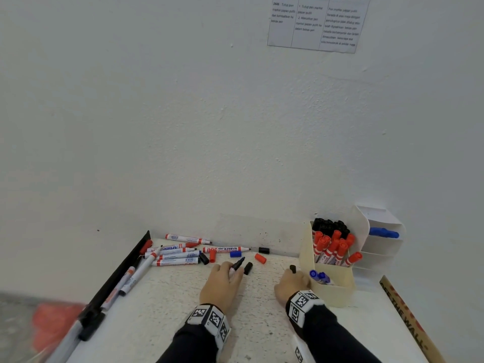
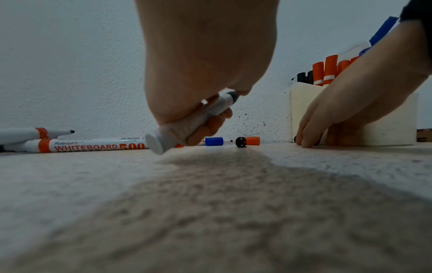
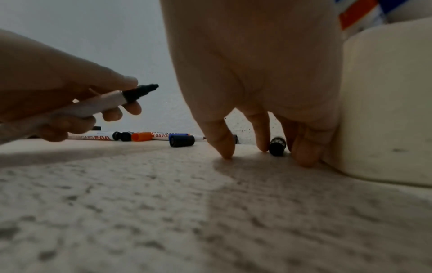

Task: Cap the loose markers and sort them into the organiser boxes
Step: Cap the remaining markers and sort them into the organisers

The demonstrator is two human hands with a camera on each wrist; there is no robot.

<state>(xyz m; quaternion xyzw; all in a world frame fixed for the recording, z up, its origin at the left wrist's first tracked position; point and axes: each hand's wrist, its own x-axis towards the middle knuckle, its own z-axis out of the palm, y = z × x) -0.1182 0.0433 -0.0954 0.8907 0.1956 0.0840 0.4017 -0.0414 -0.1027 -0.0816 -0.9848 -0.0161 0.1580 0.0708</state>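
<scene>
An uncapped black marker [image 1: 237, 266] is clasped in the left hand [image 1: 222, 285], tip raised. A black cap [image 3: 277, 146] on the table [image 1: 167, 305] is bracketed by the right hand's [image 1: 292, 285] fingertips [image 3: 263, 146], not yet pinched. The cap should be lifted mouth-first and pressed on squarely. It lies right of the marker, just beside the cream organiser box [image 1: 332, 292].

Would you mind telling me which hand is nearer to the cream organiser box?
Right. The right hand reaches down beside the cream organiser box, fingertips around a black cap; the left hand holds an uncapped black marker further left.
</scene>
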